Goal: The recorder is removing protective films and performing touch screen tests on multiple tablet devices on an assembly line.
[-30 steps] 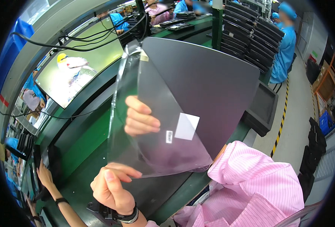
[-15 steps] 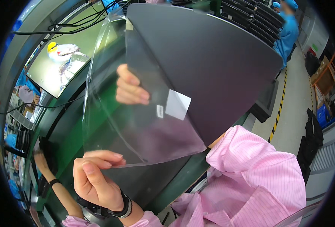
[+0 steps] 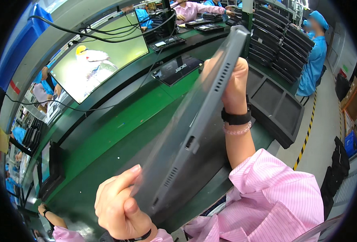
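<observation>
A flat dark-grey screen device point(image 3: 194, 129) is tilted up on edge in front of me, its long side with slots and a port facing me. My right hand point(image 3: 235, 78) grips it near the far end, wearing a black wristband and a pink bead bracelet. Along its left face runs a hazy sheet of clear plastic film point(image 3: 162, 149), partly smeared by motion. My left hand point(image 3: 122, 205) is at the near lower end, its bent fingers closed on the film's edge. How much film still touches the face I cannot tell.
A lit monitor point(image 3: 102, 60) stands at the back left, with black cables point(image 3: 106, 38) hanging before it. A black panel point(image 3: 178, 68) lies on the green bench point(image 3: 106, 141). Black trays point(image 3: 275, 101) are at right, stacked ones behind. A person in blue point(image 3: 313, 60) stands nearby.
The device has turned from its broad back facing me to edge-on. My right hand now shows past its edge. My left hand has moved slightly right and down.
</observation>
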Tool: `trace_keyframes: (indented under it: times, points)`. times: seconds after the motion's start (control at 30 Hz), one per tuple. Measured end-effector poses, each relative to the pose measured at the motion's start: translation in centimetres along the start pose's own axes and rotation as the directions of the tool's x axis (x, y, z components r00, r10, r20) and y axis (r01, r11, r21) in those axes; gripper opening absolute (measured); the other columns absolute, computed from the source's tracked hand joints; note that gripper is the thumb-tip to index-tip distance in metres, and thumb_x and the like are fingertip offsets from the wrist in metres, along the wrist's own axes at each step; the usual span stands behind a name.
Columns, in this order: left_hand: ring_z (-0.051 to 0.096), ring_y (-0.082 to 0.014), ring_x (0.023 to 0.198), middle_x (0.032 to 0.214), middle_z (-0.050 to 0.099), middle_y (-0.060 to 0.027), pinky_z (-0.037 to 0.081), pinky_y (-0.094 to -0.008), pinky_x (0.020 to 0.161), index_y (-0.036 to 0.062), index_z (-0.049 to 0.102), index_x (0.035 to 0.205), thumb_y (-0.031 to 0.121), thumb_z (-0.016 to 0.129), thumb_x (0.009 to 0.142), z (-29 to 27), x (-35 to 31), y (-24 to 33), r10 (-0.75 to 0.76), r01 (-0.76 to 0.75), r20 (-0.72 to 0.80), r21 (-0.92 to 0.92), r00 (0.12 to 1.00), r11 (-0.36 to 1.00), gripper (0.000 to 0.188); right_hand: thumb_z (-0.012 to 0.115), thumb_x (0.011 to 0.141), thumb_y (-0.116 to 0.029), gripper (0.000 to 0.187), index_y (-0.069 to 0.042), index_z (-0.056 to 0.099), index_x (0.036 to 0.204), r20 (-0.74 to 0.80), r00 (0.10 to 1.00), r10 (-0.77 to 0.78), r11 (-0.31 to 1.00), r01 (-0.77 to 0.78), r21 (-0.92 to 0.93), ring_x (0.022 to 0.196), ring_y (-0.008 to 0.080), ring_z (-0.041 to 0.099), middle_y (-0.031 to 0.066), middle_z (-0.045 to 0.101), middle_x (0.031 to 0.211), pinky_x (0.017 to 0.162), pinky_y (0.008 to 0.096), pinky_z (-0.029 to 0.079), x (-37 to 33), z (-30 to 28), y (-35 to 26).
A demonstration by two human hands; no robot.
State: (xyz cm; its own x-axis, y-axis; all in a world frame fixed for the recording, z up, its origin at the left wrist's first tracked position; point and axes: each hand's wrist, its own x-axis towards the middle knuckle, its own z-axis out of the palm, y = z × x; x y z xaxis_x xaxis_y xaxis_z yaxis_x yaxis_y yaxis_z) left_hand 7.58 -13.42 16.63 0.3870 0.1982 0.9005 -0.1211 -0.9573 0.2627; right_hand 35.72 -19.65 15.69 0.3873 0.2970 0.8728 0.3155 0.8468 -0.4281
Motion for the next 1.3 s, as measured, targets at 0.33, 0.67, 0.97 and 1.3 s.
trace_keyframes:
  times: [0.33, 0.67, 0.97, 1.3]
  points:
    - [0.056, -0.0209, 0.084, 0.090, 0.059, -0.0183, 0.042, -0.0296, 0.076, -0.0064, 0.047, 0.089, 0.035, 0.045, 0.093, 1.1, -1.0, -1.2, -0.131, 0.061, -0.180, -0.351, 0.975, 0.935, 0.042, 0.071, 0.077, -0.019, 0.024, 0.003, 0.062, 0.079, -0.170, 0.979, -0.115, 0.984, 0.088, -0.156, 0.063, 0.0036, 0.050, -0.0014, 0.057, 0.069, 0.055, 0.0166, 0.038, -0.4, 2.2, -0.1]
    - [0.059, -0.0116, 0.084, 0.089, 0.065, -0.0092, 0.044, -0.0237, 0.080, -0.0072, 0.057, 0.102, -0.001, 0.071, 0.073, 3.8, -1.0, -1.9, -0.536, 0.393, -0.005, -0.674, 0.844, 0.626, 0.033, 0.062, 0.086, -0.021, 0.022, -0.005, 0.056, 0.072, -0.227, 0.954, 0.195, 0.978, -0.173, 0.116, 0.061, -0.0015, 0.041, -0.0083, 0.050, 0.067, 0.054, 0.0140, 0.030, -0.8, 5.2, 2.1]
    - [0.057, -0.0092, 0.063, 0.077, 0.065, -0.0097, 0.042, -0.0185, 0.056, -0.0042, 0.058, 0.085, -0.006, 0.066, 0.073, 1.9, -0.4, -2.8, -0.412, 0.362, -0.065, -0.365, 0.909, 0.857, 0.015, 0.056, 0.086, -0.013, 0.013, -0.001, 0.056, 0.092, 0.133, 0.963, 0.236, 0.871, -0.270, 0.410, 0.081, 0.0172, 0.062, 0.0103, 0.063, 0.084, 0.073, 0.0277, 0.050, 0.6, 3.1, -1.0]
    - [0.060, -0.0122, 0.080, 0.089, 0.063, -0.0097, 0.046, -0.0216, 0.071, -0.0035, 0.054, 0.103, -0.011, 0.061, 0.075, 3.1, -0.8, -3.8, -0.073, 0.052, -0.043, -0.370, 0.996, 0.928, 0.030, 0.065, 0.079, -0.020, 0.033, 0.000, 0.054, 0.102, 0.176, 0.984, 0.013, 0.935, -0.075, 0.346, 0.082, 0.0254, 0.063, 0.0207, 0.062, 0.096, 0.076, 0.0344, 0.050, 1.0, 1.0, -2.4]
